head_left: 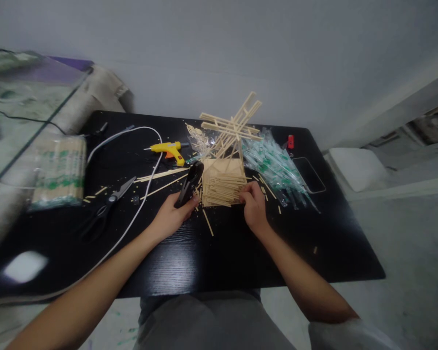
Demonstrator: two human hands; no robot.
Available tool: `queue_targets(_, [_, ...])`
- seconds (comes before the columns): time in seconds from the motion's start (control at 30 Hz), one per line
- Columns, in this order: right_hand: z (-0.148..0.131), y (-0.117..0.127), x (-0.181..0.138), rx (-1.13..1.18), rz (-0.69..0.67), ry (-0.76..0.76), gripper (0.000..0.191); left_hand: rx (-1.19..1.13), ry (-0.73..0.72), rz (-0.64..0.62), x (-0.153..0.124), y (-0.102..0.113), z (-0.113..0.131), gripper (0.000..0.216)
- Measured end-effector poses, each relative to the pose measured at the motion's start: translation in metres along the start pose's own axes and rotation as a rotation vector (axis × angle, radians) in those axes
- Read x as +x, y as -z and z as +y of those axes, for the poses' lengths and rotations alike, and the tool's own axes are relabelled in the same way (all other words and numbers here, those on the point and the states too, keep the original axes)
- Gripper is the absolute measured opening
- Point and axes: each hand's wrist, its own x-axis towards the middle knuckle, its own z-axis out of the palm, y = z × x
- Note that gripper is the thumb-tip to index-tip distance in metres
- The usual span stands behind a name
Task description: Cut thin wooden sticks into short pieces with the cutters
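Note:
My left hand (173, 214) is closed around a black hand tool (190, 184), whose exact kind I cannot make out. Just right of it lies a pile of thin wooden sticks (222, 188) on a flat wooden piece (228, 166). At the right edge of that pile, the fingers of my right hand (254, 204) are pinched together on the end of a stick. Behind the pile stands a model of crossed sticks, like windmill sails (233, 127). A loose stick (208, 223) lies in front of the pile.
On the black table (219, 262) are a yellow glue gun (170, 149), scissors (111, 201), a white cable (129, 224) and a bagged stick bundle (60, 170) to the left. Plastic wrappers (273, 165), a phone-like dark slab (309, 175) and a red object (291, 141) lie right.

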Motion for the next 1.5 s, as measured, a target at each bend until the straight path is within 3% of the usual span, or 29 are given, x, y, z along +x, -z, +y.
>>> queue_targets(0.13, [-0.011, 0.0, -0.01, -0.139, -0.032, 0.231, 0.02, 0.014, -0.009, 0.005, 0.0, 0.0, -0.002, 0.044])
queue_targets(0.3, [-0.022, -0.007, -0.031, -0.425, -0.591, 0.478, 0.023, -0.023, -0.006, 0.014, 0.001, -0.001, -0.004, 0.045])
queue_targets(0.43, [-0.022, -0.013, -0.039, -0.596, -0.701, 0.497, 0.017, -0.04, -0.004, 0.036, 0.002, 0.0, -0.005, 0.043])
queue_targets(0.57, [-0.022, -0.015, -0.041, -0.663, -0.679, 0.425, 0.007, 0.007, -0.012, 0.028, 0.001, 0.001, -0.005, 0.044])
queue_targets(0.73, [-0.019, -0.017, -0.046, -0.706, -0.67, 0.497, 0.009, 0.049, -0.027, 0.034, 0.001, 0.002, -0.004, 0.042])
queue_targets(1.0, [-0.022, -0.017, -0.04, -0.378, -0.403, 0.42, 0.012, 0.276, -0.157, 0.102, -0.004, 0.002, 0.008, 0.031])
queue_targets(1.23, [-0.022, -0.018, -0.041, -0.34, -0.404, 0.412, 0.013, 0.348, -0.197, 0.096, -0.007, 0.002, 0.004, 0.029])
queue_targets(1.33, [-0.021, -0.019, -0.042, -0.155, -0.355, 0.285, 0.007, 0.28, -0.188, 0.146, -0.008, 0.004, 0.004, 0.029])
queue_targets(1.5, [-0.025, -0.017, -0.034, 0.311, -0.329, -0.094, 0.03, -0.041, -0.067, 0.196, -0.005, 0.003, 0.009, 0.034])
